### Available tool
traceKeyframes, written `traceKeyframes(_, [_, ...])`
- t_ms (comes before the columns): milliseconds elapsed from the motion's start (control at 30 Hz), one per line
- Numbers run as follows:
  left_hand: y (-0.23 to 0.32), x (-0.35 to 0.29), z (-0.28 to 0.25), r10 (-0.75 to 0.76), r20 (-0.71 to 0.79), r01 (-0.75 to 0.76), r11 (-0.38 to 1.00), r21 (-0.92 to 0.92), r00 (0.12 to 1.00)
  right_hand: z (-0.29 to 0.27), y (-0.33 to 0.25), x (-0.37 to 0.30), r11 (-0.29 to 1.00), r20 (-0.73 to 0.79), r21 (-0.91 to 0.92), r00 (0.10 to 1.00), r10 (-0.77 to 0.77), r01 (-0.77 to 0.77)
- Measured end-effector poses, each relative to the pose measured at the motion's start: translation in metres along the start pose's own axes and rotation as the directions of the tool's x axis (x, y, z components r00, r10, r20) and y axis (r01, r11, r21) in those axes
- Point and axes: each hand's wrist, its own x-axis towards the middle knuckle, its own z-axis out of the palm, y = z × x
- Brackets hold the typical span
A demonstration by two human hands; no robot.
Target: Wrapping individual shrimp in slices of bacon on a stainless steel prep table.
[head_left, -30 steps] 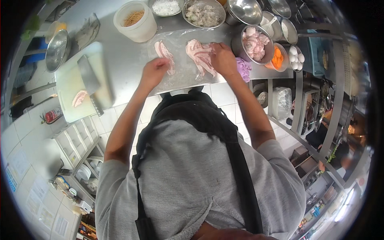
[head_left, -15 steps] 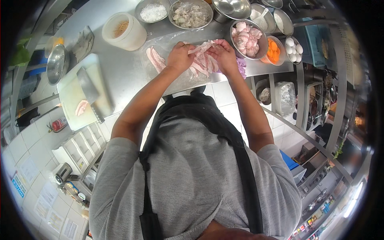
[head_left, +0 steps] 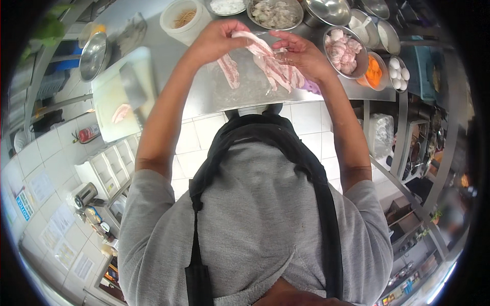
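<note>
My left hand point(head_left: 218, 43) is closed on one end of a raw pork belly strip point(head_left: 255, 45), pale with pink streaks. The strip slants down from my fingers toward my right hand point(head_left: 305, 57), whose fingers are spread apart beside it. Below lies a bunch of pork belly strips point(head_left: 279, 76), partly overlapped by the raised one, on a clear plastic sheet point(head_left: 247, 94). Another single strip point(head_left: 229, 71) rests apart, under my left hand. Something purple point(head_left: 310, 87) shows at the bunch's right edge, partly hidden by my right wrist.
At left, a cutting board point(head_left: 109, 97) bears a cleaver point(head_left: 132, 86) and a small meat piece. A white tub point(head_left: 186, 30) of thin sticks stands far off. Bowls of meat point(head_left: 344, 53), shrimp-like pieces point(head_left: 275, 14), orange slices point(head_left: 375, 74) and eggs point(head_left: 399, 74) line the far and right sides.
My left hand has lifted a pork belly strip up and away from the bunch. My right hand's fingers have spread from their pinch. The whole view has shifted, with the table now farther right and higher.
</note>
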Motion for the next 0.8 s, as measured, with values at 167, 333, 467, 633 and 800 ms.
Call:
traceKeyframes(167, [-0.006, -0.016, 0.001, 0.111, -0.157, -0.134, 0.981, -0.14, 0.981, 0.037, 0.016, 0.018, 0.976, 0.008, -0.044, 0.977, 0.212, -0.211])
traceKeyframes(333, [-0.124, -0.027, 0.003, -0.182, -0.393, 0.186, 0.982, -0.028, 0.901, 0.092, 0.111, 0.02, 0.937, -0.18, 0.03, 0.92, 0.347, -0.348])
traceKeyframes(467, [-0.131, -0.026, 0.016, -0.153, -0.444, 0.265, 0.943, 0.203, 0.883, 0.101, 0.195, 0.022, 0.927, -0.299, -0.352, 0.954, 0.016, -0.125])
traceKeyframes(633, [-0.156, -0.034, 0.008, -0.091, -0.396, 0.15, 0.981, 0.121, 0.914, 0.126, 0.163, 0.008, 0.763, -0.29, -0.633, 0.954, -0.074, -0.133])
traceKeyframes(800, [-0.147, -0.035, 0.012, -0.077, -0.364, 0.143, 0.977, 0.16, 0.928, 0.129, 0.158, 0.0, 0.707, -0.343, -0.665, 0.939, -0.004, -0.24])
